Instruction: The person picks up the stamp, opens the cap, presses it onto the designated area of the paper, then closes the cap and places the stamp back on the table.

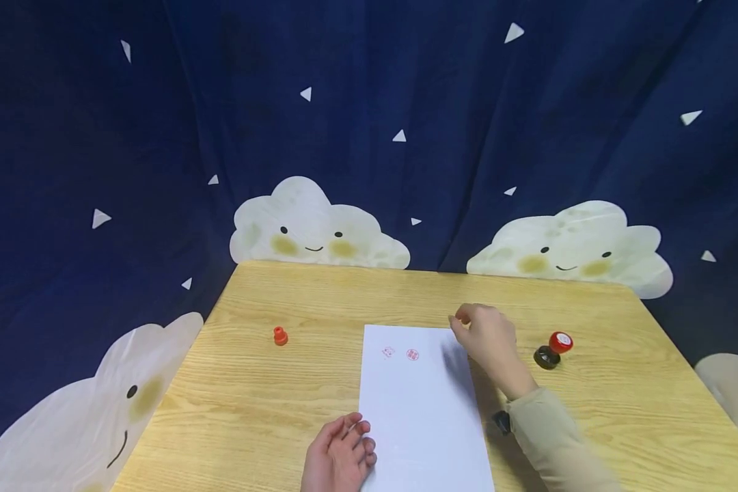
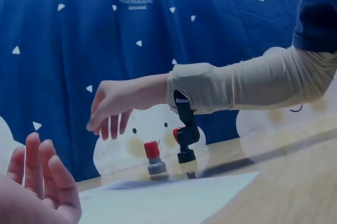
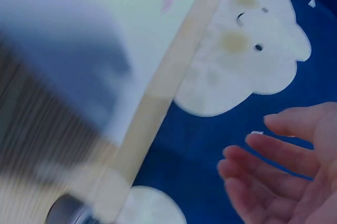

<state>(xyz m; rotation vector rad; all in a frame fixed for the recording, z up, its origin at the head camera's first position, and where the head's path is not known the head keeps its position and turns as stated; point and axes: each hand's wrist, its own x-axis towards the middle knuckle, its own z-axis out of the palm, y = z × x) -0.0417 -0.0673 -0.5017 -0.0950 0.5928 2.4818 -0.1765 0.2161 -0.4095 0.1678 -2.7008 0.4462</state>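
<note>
A white sheet of paper (image 1: 424,417) lies on the table, with two small red stamp prints (image 1: 412,354) near its far edge. My right hand (image 1: 486,335) hovers over the far right corner of the sheet; in the right wrist view its fingers (image 3: 268,171) are loosely bent around nothing. Palm up, my left hand (image 1: 341,454) rests at the left edge of the sheet with relaxed fingers. To the right of the paper stands a stamp (image 1: 550,352) with a red knob and black base. A red-topped stamp with a grey base (image 2: 154,161) shows beyond the paper in the left wrist view.
A small red cap-like piece (image 1: 280,335) sits left of the paper on the wooden table (image 1: 252,410). Behind the table's far edge hangs a dark blue curtain (image 1: 357,137) with clouds. A black wrist mount (image 2: 185,124) hangs under the right sleeve.
</note>
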